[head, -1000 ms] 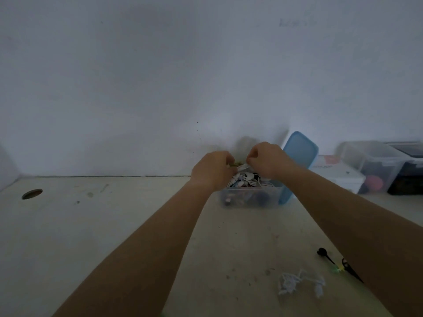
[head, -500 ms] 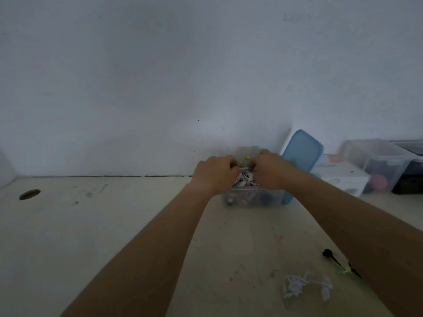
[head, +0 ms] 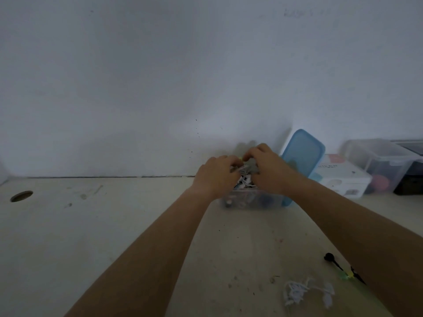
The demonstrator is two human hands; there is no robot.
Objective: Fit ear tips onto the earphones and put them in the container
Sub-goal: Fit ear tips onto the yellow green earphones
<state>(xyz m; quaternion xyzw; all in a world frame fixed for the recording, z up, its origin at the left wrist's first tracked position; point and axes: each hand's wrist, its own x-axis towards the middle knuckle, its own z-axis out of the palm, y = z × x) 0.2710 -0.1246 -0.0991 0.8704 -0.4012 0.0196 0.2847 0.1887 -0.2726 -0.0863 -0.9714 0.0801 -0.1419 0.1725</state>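
A clear plastic container [head: 249,201] stands near the back wall, filled with white earphones [head: 246,181] and small dark items. Both my hands are over its open top. My left hand [head: 217,175] has its fingers curled down into the pile of earphones. My right hand [head: 267,168] is beside it, fingers curled, pinching something small and yellowish [head: 240,158] between the two hands. What exactly each hand holds is hidden by the fingers. A loose tangle of white earphones [head: 304,291] lies on the table at the near right.
A blue lid [head: 302,154] leans against the wall behind the container. A white box [head: 341,179] and a clear bin [head: 380,161] stand at the right. A black and green dart [head: 341,267] lies near my right forearm. A round hole [head: 21,196] is in the table at the left.
Both hands have stayed above the container and lowered slightly into it. The right hand's fingers have lifted a little at the back.
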